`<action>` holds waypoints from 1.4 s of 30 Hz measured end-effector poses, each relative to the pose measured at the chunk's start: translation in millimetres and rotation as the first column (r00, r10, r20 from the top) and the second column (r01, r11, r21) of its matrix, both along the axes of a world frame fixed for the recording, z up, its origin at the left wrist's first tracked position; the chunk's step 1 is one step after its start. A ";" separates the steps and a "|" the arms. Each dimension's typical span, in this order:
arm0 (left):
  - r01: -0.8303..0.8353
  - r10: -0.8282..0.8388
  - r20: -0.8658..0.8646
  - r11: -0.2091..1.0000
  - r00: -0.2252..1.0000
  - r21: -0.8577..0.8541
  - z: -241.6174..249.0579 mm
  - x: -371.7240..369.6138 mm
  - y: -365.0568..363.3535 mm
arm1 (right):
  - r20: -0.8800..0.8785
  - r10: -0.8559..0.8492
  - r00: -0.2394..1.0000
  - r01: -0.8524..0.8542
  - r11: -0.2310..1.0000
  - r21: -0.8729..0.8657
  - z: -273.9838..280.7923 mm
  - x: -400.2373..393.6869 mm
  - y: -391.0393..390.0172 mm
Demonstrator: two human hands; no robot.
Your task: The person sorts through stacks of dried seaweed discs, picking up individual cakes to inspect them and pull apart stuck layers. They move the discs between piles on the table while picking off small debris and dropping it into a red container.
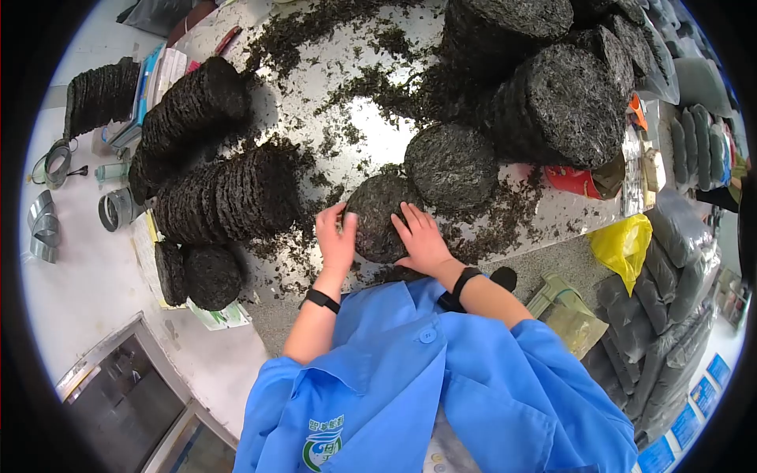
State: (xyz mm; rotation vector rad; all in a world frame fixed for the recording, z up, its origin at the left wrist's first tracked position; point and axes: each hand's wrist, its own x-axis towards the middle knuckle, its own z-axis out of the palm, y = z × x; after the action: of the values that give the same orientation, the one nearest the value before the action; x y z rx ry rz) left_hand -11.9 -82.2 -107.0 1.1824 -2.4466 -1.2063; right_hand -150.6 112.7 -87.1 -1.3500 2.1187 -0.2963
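Note:
A round, dark seaweed-like disc (382,217) lies at the front edge of the white table, between my two hands. My left hand (337,236) touches its left rim, thumb and fingers apart. On the disc's right side rests my right hand (422,236), its fingers spread over the edge. Just behind and to the right is another dark round disc (452,167), close beside the first. Both wrists carry black bands, and the sleeves are blue.
Rows of stacked dark discs (229,201) stand at left. Tall dark stacks (568,106) fill the back right. Loose flakes (386,87) litter the table (378,126). A yellow bag (623,248) and packed grey bags (658,276) are at right.

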 end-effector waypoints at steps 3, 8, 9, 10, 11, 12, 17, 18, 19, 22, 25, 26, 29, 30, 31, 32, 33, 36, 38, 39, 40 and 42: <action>-0.117 0.222 -0.158 0.860 0.962 0.496 -5.3 6.4 -11.1 | 0.175 0.077 0.982 -0.022 0.955 -0.294 -9.8 -15.3 15.3; -0.326 0.367 0.012 0.810 0.930 0.488 -30.3 0.8 3.0 | 0.420 -0.623 0.661 0.747 0.602 -0.282 21.0 -36.9 41.9; -0.320 0.364 0.008 0.807 0.931 0.497 -34.0 -0.2 5.6 | 0.543 -0.640 0.544 0.836 0.473 -0.279 20.8 -49.6 48.1; -0.358 0.400 0.019 0.796 0.916 0.488 -36.9 -1.8 6.4 | 0.656 -0.628 0.419 0.906 0.335 -0.258 19.5 -67.1 54.5; -0.397 0.436 0.032 0.784 0.899 0.477 -38.6 -1.3 7.4 | 0.537 -0.763 0.360 0.931 0.333 -0.150 12.7 -81.6 67.3; -0.391 0.432 0.029 0.783 0.901 0.484 -38.0 2.8 8.1 | 0.560 -0.745 0.362 0.919 0.185 -0.347 12.1 -84.7 68.3; -0.342 0.441 0.001 0.694 0.897 0.633 -11.4 12.0 3.6 | 0.023 -0.267 0.964 0.257 0.901 -0.349 50.3 -49.3 55.2; -0.319 0.452 -0.022 0.662 0.892 0.679 -3.9 12.1 4.8 | -0.010 -0.037 0.999 0.032 0.937 -0.349 53.9 -35.6 42.5; -0.315 0.447 -0.021 0.664 0.894 0.678 9.0 8.0 7.4 | -0.101 0.081 0.992 -0.114 0.918 -0.380 38.5 -22.4 37.2; -0.210 0.444 -0.052 0.521 0.895 0.827 49.3 -10.5 6.2 | -0.110 0.098 0.989 -0.143 0.822 -0.551 30.8 -20.6 26.2; 0.039 0.374 -0.149 0.286 0.915 0.957 56.4 -12.5 -2.2 | 0.508 -0.593 0.625 0.772 0.565 -0.290 58.7 -29.8 33.2; 0.042 0.371 -0.151 0.286 0.916 0.957 47.2 -15.9 -0.5 | 0.554 -0.685 0.473 0.880 0.399 -0.258 54.9 -41.9 37.8; -0.160 0.333 -0.019 0.501 0.943 0.851 25.8 -41.0 7.0 | 0.857 -0.485 0.176 0.980 0.167 -0.107 31.9 -95.9 59.0; -0.153 0.331 -0.023 0.497 0.943 0.854 17.6 -49.4 7.5 | 0.795 -0.594 0.123 0.991 0.110 -0.072 26.5 -104.0 69.0; -0.132 0.292 -0.048 0.565 0.955 0.815 7.1 -59.0 7.6 | 0.681 -0.716 0.155 0.988 0.132 -0.086 4.3 -112.6 91.4; -0.111 0.256 -0.070 0.629 0.964 0.769 -1.3 -70.5 6.0 | 0.547 -0.816 0.186 0.983 0.158 -0.097 -18.0 -120.9 110.7; -0.091 0.193 -0.051 0.661 0.980 0.745 -7.2 -81.6 -0.3 | 0.544 -0.816 0.194 0.981 0.164 -0.104 -24.7 -126.2 116.5; -0.088 0.236 -0.076 0.614 0.969 0.784 -20.5 -134.4 -1.0 | 0.733 -0.678 0.053 0.999 0.040 -0.035 -38.6 -128.6 111.7; -0.077 0.278 -0.106 0.575 0.955 0.815 -25.2 -162.2 13.6 | 0.815 -0.521 -0.254 0.966 -0.096 0.240 -44.5 -125.5 77.2; -0.051 0.253 -0.132 0.606 0.958 0.794 -30.9 -170.4 31.3 | 0.822 -0.516 -0.239 0.969 -0.073 0.236 -40.5 -126.8 67.1; -0.029 0.230 -0.156 0.640 0.961 0.768 -39.6 -174.2 48.6 | 0.858 -0.470 -0.205 0.973 -0.004 0.230 -29.9 -124.4 57.8; -0.061 0.301 -0.172 0.633 0.938 0.772 -46.9 -162.1 54.2 | 0.923 -0.357 -0.140 0.966 0.155 0.206 -10.9 -112.6 38.9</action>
State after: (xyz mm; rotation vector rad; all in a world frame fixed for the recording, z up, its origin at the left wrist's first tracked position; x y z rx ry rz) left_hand -174.0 -28.0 -153.9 1.2454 -1.5378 -2.2593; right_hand -263.2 151.6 -98.0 0.3225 1.4789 -1.9048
